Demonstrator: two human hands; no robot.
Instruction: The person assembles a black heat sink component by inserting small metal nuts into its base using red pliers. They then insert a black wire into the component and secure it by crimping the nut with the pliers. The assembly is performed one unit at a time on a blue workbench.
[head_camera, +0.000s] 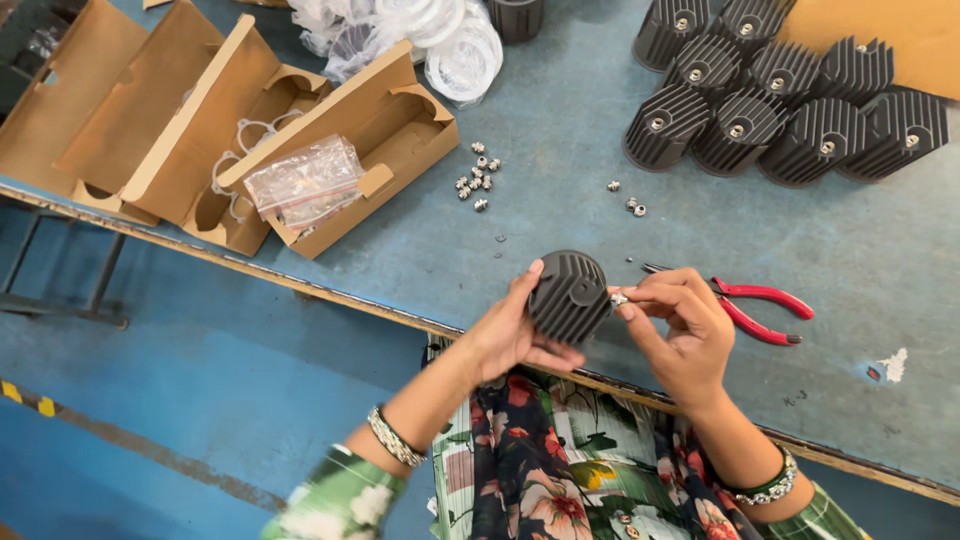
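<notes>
Blue-grey and scuffed, the workbench (560, 110) runs slantwise across the view, with a blue floor below its near edge. At that edge the right hand (685, 330) pinches a small silver gland fitting (619, 298) between thumb and forefinger, fingers closed on it, and holds it right against the side of a dark finned heat-sink housing (569, 296). The left hand (510, 330) grips that housing from the other side, thumb under it and fingertips curled over its ribbed top, so it hangs just above the bench edge, tilted toward the person. Just beyond the right hand lie red-handled pliers (760, 308) flat on the bench, jaws pointing toward the hand. Farther up the bench sit two loose groups of silver fittings, a larger cluster (476, 178) and a few more (630, 203) to its right. At the far right a packed group of matching finned housings (780, 100) stands upright, touching one another. To the left lie open cardboard boxes (200, 130), one with a clear plastic bag (305, 182) resting across it, and behind them a heap of white rings in clear wrapping (420, 35). Both wrists wear beaded bracelets, and the sleeves and lap show a green floral fabric.
</notes>
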